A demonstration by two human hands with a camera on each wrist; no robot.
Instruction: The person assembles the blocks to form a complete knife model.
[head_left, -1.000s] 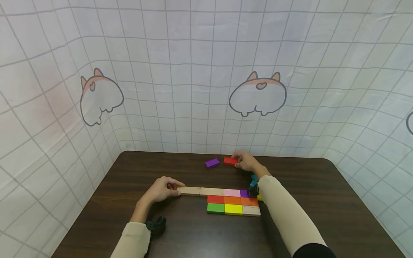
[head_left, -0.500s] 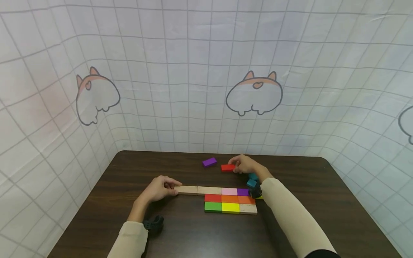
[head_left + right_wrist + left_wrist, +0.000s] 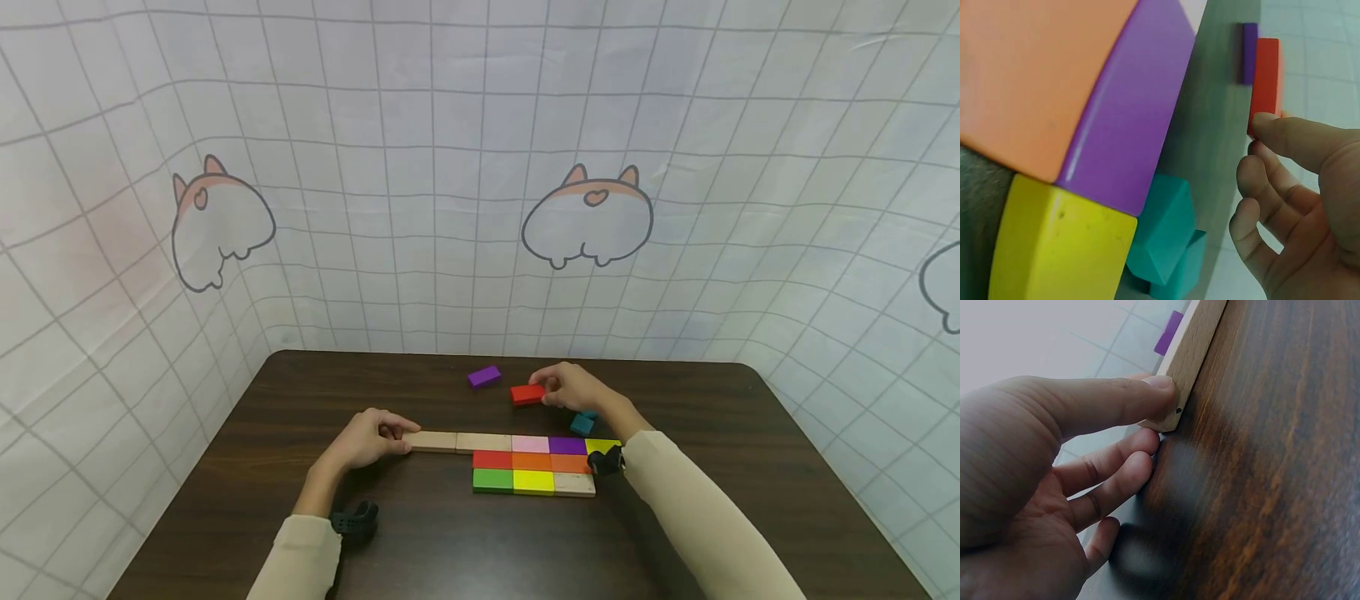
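Observation:
At the left end of a long row, my left hand [image 3: 366, 439] pinches the end of a plain wooden block [image 3: 432, 442]. Close up in the left wrist view, the thumb [image 3: 1147, 397] presses the block's near side at a corner. Farther back, my right hand [image 3: 573, 388] grips the right end of a red block [image 3: 527, 395] between thumb and fingers. The right wrist view shows that red block [image 3: 1265, 78] held by one end, its other fingers curled loosely below. A purple block [image 3: 483, 377] lies just left of it on the dark table.
Coloured and plain blocks lie side by side, with a red block [image 3: 492, 460], a green block [image 3: 492, 481] and a yellow block [image 3: 533, 482] nearer me. Two teal blocks [image 3: 1163, 228] sit behind the row, by my right forearm. A gridded cloth [image 3: 450, 208] hangs behind the table.
My right hand has brought the red block nearer, away from the table's back edge. The right wrist shifted, baring the yellow block at the row's end. My left hand keeps its hold.

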